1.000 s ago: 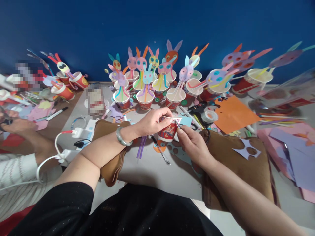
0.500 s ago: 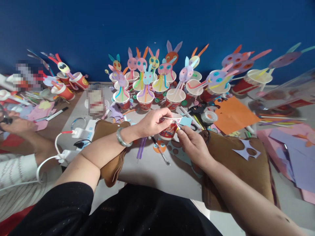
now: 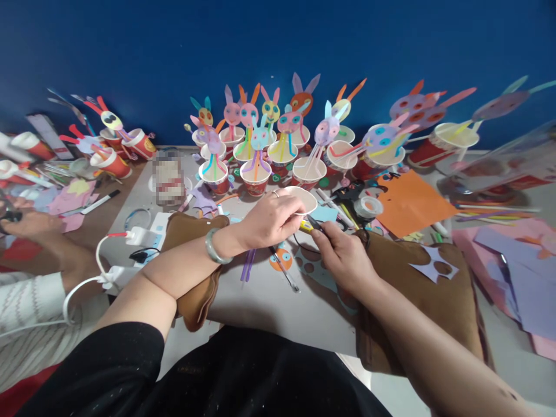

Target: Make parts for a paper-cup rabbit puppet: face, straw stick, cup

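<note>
My left hand [image 3: 275, 217], with a jade-like bangle at the wrist, is closed on a paper cup [image 3: 307, 198]. The cup is tilted, and its pale inside shows beyond my knuckles; most of its outer wall is hidden. In my right hand [image 3: 345, 255] is a slim dark tool with a yellow part [image 3: 307, 225], close to the cup's lower side. Its exact kind and whether it touches the cup cannot be made out. Below the hands lie a pen [image 3: 284, 269], an orange paper face [image 3: 280, 260] and purple straws [image 3: 248, 265].
Several cups with paper rabbit heads [image 3: 256, 174] stand along the blue wall. Brown cushions [image 3: 417, 313] lie under my forearms. A power strip [image 3: 158, 231] with white plugs is at left, an orange sheet [image 3: 410, 202] at right. Another person's hand [image 3: 32, 223] works at far left.
The cup has tipped from nearly upright, and my left hand has turned over its side. The tool in my right hand has shifted slightly left and stays by the cup.
</note>
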The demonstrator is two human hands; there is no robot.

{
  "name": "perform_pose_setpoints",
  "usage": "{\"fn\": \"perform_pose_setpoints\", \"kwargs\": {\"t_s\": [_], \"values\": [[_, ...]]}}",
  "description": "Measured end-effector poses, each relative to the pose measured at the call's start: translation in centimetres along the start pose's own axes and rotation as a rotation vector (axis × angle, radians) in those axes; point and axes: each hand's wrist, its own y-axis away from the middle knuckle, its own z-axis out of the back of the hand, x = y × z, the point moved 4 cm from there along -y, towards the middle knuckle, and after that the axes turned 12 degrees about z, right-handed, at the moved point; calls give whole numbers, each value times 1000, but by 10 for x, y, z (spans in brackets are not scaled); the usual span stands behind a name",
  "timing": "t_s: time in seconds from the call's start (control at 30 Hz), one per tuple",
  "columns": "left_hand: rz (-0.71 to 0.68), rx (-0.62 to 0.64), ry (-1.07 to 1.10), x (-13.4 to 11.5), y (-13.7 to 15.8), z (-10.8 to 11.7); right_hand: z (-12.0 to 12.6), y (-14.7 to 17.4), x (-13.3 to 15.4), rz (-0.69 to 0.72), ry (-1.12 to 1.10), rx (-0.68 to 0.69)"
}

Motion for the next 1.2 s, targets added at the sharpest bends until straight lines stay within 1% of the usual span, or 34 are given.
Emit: {"fn": "perform_pose_setpoints", "kwargs": {"t_s": [0.1, 0.2, 0.27, 0.3, 0.33, 0.4, 0.5, 0.57, 0.6, 0.63, 0.67, 0.7, 0.73, 0.83, 0.9, 0.93, 0.97, 1.0, 1.03, 1.07, 1.1, 1.2], "values": [[-80, -41, -183, -3, 2, -3, 1, 2, 0, 47, 250, -4], [-121, -62, -304, -5, 6, -6, 2, 5, 4, 97, 472, -42], [-136, -66, -345, -6, 8, -6, 3, 6, 7, 109, 515, -63], [-144, -70, -358, -7, 9, -6, 4, 6, 8, 99, 490, -74], [-152, -76, -369, -8, 9, -6, 5, 6, 8, 79, 428, -81], [-174, -101, -388, -9, 10, -5, 6, 4, 7, 22, 188, -64], [-193, -138, -425, -11, 10, -4, 1, 1, 5, -90, -348, 39], [-182, -133, -432, -11, 10, -4, -4, 0, 5, -186, -664, 114], [-171, -123, -426, -10, 9, -4, -6, 0, 5, -229, -772, 142], [-161, -111, -414, -10, 9, -4, -8, 0, 5, -255, -834, 161], [-152, -98, -401, -10, 9, -5, -8, 1, 5, -258, -841, 165], [-144, -85, -388, -10, 9, -5, -8, 1, 5, -240, -792, 151], [-135, -70, -376, -9, 9, -5, -7, 1, 4, -203, -689, 121], [-119, -34, -357, -9, 9, -5, 2, 2, 4, -62, -194, -28], [-130, -39, -372, -10, 10, -5, 5, 5, 6, 0, 102, -95], [-147, -57, -386, -11, 10, -4, 6, 6, 7, 15, 196, -111], [-168, -82, -402, -12, 11, -4, 7, 7, 7, 20, 245, -120], [-189, -108, -417, -13, 11, -3, 7, 7, 8, 15, 242, -119], [-206, -130, -430, -13, 11, -3, 7, 7, 7, 2, 186, -108], [-215, -143, -439, -14, 11, -3, 7, 6, 6, -19, 82, -86], [-214, -144, -445, -14, 12, -3, 5, 5, 6, -46, -63, -52], [-190, -118, -437, -13, 12, -3, -2, 2, 5, -174, -597, 90]]}}
